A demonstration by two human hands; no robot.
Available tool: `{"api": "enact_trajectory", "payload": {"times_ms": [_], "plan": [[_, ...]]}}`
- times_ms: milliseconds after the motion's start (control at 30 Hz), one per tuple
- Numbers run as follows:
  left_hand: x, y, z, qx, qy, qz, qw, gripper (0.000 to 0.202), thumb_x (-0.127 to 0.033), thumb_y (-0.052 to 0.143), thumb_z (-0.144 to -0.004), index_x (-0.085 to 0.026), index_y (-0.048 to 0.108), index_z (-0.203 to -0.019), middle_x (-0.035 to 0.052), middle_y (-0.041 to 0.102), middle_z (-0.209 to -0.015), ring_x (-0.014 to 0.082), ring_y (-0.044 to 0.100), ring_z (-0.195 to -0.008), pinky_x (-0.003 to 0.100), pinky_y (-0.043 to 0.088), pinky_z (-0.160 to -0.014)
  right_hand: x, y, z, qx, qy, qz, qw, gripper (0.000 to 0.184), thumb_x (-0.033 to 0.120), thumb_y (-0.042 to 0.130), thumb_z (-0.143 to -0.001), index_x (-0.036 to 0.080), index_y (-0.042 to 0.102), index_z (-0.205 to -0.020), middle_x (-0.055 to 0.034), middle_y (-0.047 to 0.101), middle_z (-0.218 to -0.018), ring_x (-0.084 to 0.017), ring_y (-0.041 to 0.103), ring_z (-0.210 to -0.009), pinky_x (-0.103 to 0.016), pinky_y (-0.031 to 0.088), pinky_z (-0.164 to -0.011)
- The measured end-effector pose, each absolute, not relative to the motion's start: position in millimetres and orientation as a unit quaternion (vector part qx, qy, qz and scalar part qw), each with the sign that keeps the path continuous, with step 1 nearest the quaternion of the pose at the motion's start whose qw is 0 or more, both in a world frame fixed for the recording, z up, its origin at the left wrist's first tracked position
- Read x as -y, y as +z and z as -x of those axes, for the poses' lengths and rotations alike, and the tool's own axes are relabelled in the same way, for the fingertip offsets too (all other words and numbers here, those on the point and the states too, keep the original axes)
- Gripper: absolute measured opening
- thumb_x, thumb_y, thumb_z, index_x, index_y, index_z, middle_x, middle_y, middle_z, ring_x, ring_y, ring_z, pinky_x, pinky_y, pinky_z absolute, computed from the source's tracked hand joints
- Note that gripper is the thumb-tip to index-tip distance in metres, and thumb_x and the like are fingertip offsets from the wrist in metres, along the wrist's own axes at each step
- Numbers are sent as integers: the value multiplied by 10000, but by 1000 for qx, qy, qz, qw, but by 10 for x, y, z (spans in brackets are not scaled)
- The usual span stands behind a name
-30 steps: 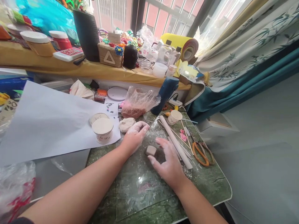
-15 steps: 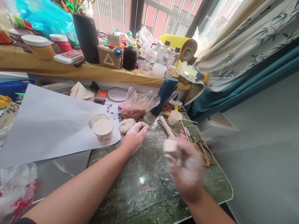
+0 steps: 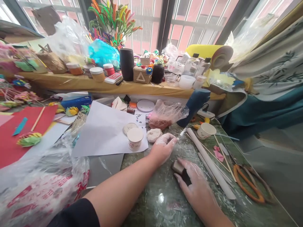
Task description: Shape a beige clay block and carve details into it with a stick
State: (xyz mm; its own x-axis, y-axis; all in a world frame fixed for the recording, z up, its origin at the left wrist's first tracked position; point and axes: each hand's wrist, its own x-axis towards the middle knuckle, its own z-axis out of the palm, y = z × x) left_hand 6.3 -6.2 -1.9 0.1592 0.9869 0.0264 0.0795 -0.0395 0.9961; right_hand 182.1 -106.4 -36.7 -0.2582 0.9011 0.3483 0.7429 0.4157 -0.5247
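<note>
My right hand (image 3: 197, 187) lies low on the green marbled table (image 3: 165, 205), its fingers curled over a small pale block of clay (image 3: 178, 166) that touches the surface. My left hand (image 3: 164, 146) rests just beyond it as a loose, dusty fist with nothing visible in it. A flattened lump of pale clay (image 3: 153, 135) sits right behind the left hand. A white rolling rod (image 3: 210, 164) lies to the right of both hands.
A lidded paper cup (image 3: 135, 138) and a loose lid (image 3: 129, 128) stand on a white sheet (image 3: 104, 132). A plastic bag of pink clay (image 3: 165, 115), a small cup (image 3: 206, 130), orange scissors (image 3: 248, 186) and sticks lie around. A crumpled bag (image 3: 44, 186) fills the near left.
My right hand lifted the clay block off the table, then brought it back down onto the surface. The camera swung left, showing more of the cluttered left side. My left hand stayed put.
</note>
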Motion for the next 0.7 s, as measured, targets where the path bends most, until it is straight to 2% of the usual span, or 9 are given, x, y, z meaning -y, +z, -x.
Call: {"api": "enact_trajectory", "payload": {"times_ms": [100, 333, 500, 567, 700], "plan": [[66, -14, -55, -471, 435, -584, 498, 251, -444, 548, -926, -218, 639, -869, 20, 638, -855, 199, 571, -855, 338, 460, -875, 1051, -376, -1805, 777, 120, 526, 325, 333, 317, 558, -995, 270, 575, -1325, -110, 685, -1228, -329, 666, -1134, -553, 584, -935], [84, 22, -66, -467, 435, -595, 489, 226, -404, 545, -923, -209, 649, -876, 15, 647, -849, 198, 578, -853, 324, 480, -824, 1056, -300, -1762, 775, 121, 518, 341, 336, 237, 542, -997, 254, 557, -1332, -119, 698, -1198, -314, 676, -1121, -543, 598, -942], [73, 24, -50, -476, 429, -602, 477, 249, -419, 530, -938, -204, 646, -892, 18, 652, -862, 196, 583, -852, 318, 478, -805, 1124, -249, -1744, 822, 121, 436, 346, 446, 144, 552, -969, 299, 552, -1387, -85, 694, -1294, -294, 653, -1219, -545, 556, -1046], [69, 8, -28, -464, 434, -612, 471, 262, -427, 528, -951, -202, 652, -903, 26, 667, -882, 200, 601, -869, 327, 484, -833, 1122, -241, -1742, 793, 156, 450, 380, 451, 167, 582, -962, 303, 548, -1390, -85, 693, -1305, -287, 663, -1215, -530, 559, -1048], [118, 30, 24, -388, 442, -667, 458, 306, -455, 515, -981, -202, 686, -960, 61, 706, -951, 214, 642, -921, 346, 512, -880, 1005, -244, -1776, 599, 309, 516, 529, 441, 280, 592, -977, 243, 465, -1397, -136, 693, -1295, -264, 707, -1167, -456, 609, -977]]}}
